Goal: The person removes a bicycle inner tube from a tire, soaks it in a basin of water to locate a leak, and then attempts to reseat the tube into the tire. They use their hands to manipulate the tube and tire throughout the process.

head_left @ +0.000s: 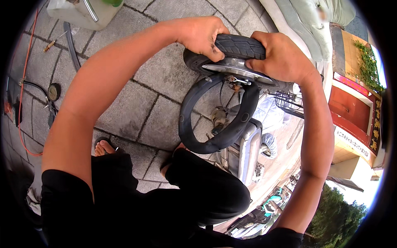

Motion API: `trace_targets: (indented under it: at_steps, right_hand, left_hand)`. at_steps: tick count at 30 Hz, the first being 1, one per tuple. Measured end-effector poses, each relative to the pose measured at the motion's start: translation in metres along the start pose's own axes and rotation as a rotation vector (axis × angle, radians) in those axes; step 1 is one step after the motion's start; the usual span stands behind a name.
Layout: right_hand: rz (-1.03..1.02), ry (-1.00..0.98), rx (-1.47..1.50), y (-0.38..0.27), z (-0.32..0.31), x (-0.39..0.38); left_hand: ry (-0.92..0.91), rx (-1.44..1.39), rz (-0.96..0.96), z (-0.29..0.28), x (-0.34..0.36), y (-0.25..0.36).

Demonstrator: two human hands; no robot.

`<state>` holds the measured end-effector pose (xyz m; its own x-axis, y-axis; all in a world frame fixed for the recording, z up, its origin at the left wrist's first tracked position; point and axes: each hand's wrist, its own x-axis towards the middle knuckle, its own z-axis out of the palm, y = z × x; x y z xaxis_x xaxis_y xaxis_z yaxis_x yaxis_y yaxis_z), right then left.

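A small black tyre (240, 45) with blocky tread sits on a silver metal wheel rim (233, 69), up in front of me. My left hand (203, 38) is closed on the tyre's left part, with the thumb over its near edge. Farther right, my right hand (285, 57) wraps the same tyre, its thumb pressed at the edge beside the rim. A black inner tube (187, 118) forms a loop below the wheel, and its upper part runs up toward the rim. Neither hand touches the tube. The fingers behind the tyre are hidden.
Upper left stands a whitish plastic tub (89, 18). Near it lie a screwdriver (50, 44) and a dark flat strip (72, 47). A red hose (25, 82) and a round gauge (53, 91) are at left. Close below the tube are a silver exhaust muffler (249, 151) and my knee.
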<state>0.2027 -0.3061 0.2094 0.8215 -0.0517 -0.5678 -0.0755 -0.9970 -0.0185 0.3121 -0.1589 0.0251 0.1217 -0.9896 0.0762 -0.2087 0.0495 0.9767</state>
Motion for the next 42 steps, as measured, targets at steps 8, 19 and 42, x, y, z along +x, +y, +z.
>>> trace_targets:
  at_steps: [8,19,42]
  right_hand:
    - [-0.048,0.398,0.033,-0.013,0.009,-0.049]
    - [-0.225,-0.066,-0.243,-0.079,0.174,-0.174]
    - [-0.638,0.413,-0.198,-0.061,0.142,-0.132]
  left_hand:
    - [0.015,0.041,0.068,-0.003,0.009,-0.016]
    - [0.032,0.154,0.058,-0.001,0.016,0.0]
    - [-0.046,0.012,0.071,0.0,-0.002,0.004]
